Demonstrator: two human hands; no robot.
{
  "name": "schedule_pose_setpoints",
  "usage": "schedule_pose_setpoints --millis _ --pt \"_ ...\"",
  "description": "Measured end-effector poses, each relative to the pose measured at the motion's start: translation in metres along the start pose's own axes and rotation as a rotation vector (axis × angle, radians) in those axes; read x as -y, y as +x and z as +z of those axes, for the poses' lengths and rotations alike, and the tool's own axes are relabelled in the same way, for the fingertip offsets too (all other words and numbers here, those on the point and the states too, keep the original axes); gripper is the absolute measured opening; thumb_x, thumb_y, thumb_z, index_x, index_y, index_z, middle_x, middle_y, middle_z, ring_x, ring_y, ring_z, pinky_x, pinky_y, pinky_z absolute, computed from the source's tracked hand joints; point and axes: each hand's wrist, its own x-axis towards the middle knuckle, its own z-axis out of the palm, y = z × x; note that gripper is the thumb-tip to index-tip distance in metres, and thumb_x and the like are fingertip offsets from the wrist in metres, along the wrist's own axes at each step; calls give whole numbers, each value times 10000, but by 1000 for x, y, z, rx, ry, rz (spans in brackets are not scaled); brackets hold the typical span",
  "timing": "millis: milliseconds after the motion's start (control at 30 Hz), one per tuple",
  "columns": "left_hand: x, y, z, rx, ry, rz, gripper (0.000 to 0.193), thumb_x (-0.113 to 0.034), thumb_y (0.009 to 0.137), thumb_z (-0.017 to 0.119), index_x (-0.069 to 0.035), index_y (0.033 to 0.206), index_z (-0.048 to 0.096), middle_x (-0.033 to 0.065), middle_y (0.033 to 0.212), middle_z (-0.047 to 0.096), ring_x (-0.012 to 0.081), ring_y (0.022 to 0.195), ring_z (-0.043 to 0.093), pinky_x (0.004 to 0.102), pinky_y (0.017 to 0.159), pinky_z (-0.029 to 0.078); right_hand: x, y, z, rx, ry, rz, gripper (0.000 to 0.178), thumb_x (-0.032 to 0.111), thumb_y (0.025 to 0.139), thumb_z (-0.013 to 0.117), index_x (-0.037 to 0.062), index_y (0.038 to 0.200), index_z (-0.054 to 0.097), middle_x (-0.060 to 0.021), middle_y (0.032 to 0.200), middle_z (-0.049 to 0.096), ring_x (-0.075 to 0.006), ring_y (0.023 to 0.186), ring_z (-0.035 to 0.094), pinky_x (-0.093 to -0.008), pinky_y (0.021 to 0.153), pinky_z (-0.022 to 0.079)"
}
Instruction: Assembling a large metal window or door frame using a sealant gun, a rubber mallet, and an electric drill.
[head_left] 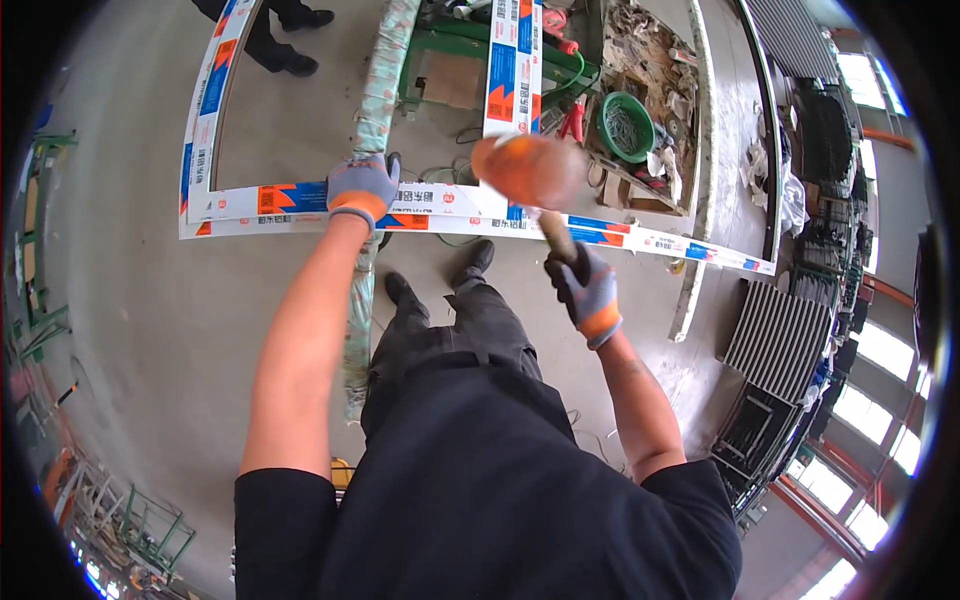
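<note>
black t-shirt (480, 480) of the wearer nearest the camera, filling lower centre. frame (245, 205), wrapped in printed white, blue and orange film, lies beyond the body, its near edge running left to right across the view; two film-wrapped bars, one at far left and one at centre, run away from that edge. gloved left hand (363, 190) rests on the near edge where a wrapped rail (388, 70) passes beneath; its fingers point away from the body, but cannot tell whether they grip or lie flat. gloved right hand (588, 285) is on the body side of the near edge, fingers closed round the handle of a mallet (558, 238); mallet head, reddish and motion-blurred, overlaps the centre-bar corner in view, contact cannot be told. open room: bare floor (240, 330) left of the body, also inside the left panel. right side tighter: wooden tray (690, 187) of scraps and green bowl (643, 152) lie beyond the near edge. counts: hands 2, mallet 1, bowl 1, tray 1, supporting rails 2, second one pale (688, 300) at right; wearer's shoes 2; another person's shoes (299, 66) 2, upper left.
</note>
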Motion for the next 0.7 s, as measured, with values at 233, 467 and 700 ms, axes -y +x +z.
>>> schedule_pose_setpoints --millis 233,467,700 --pt "2 1 -2 -22 -19 15 436 -447 944 400 -107 933 673 127 892 701 307 851 665 429 813 490 27 -5 -18 -121 428 -152 143 70 853 619 -10 963 575 -48 784 608 -89 704 525 -253 653 455" --pt "-1 1 -6 -25 -25 18 413 -439 941 416 -115 945 672 125 887 703 305 849 666 433 781 502 -39 -11 13 -52 -139 7 292 292 863 678 13 874 593 -183 676 620 -337 592 591 -387 548 449" --pt "-3 0 -2 -5 -2 10 428 -447 946 398 -122 927 676 129 881 705 309 832 671 428 796 500 -14 1 8 -1 -258 -32 306 318 869 670 28 933 599 -211 737 642 -394 665 617 -405 578 472"
